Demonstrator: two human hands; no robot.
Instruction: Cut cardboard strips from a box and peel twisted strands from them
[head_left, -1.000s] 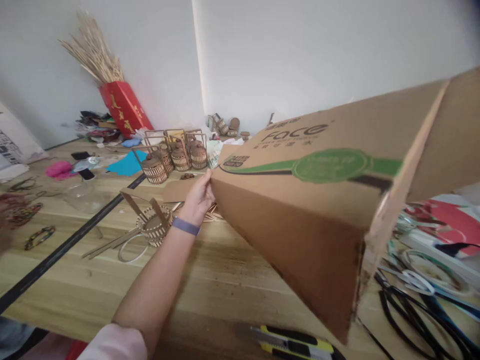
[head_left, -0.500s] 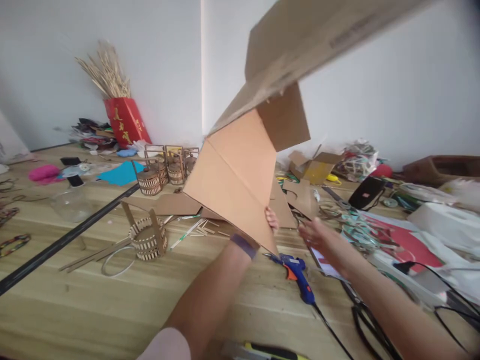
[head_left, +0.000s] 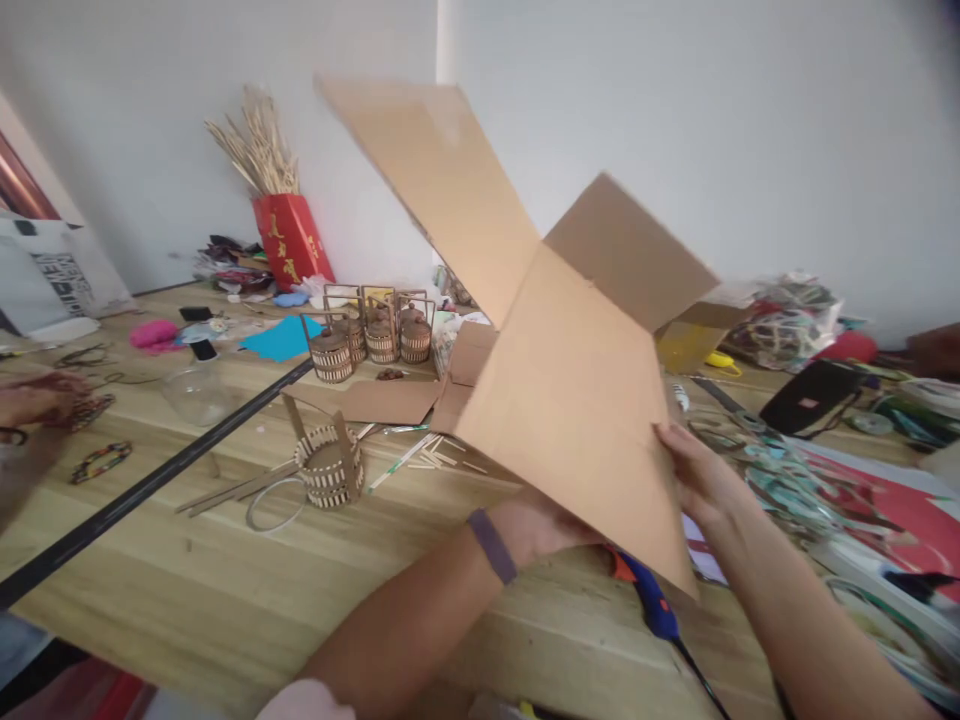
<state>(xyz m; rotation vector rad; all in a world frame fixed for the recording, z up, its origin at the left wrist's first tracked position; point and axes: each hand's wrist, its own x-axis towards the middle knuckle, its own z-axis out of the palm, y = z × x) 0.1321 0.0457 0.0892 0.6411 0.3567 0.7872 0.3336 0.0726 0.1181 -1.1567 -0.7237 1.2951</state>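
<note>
A large opened-out cardboard box [head_left: 570, 390], its flaps spread, is held up above the table between my two hands. My left hand [head_left: 551, 525] reaches under its lower edge, and the cardboard covers most of its fingers. My right hand [head_left: 694, 470] grips the right edge, thumb on the near face and the other fingers behind. Below the cardboard lies a blue glue gun [head_left: 656, 605], partly covered. To the left stands a small open basket [head_left: 330, 465] with a tall handle, beside thin sticks [head_left: 435, 455] and a pale ring [head_left: 274, 503].
Several small lidded baskets [head_left: 382, 340] stand behind. A long black strip [head_left: 157, 492] crosses the table at left, near another person's hand [head_left: 64, 400]. A red bag of sticks [head_left: 292, 240] leans by the wall. A black speaker [head_left: 810, 397] and tangled strips [head_left: 795, 485] lie at right.
The cardboard has turned and come down, showing its broad inner face. My right hand, free before, has closed on its right edge. At left, another person's hand has come into view.
</note>
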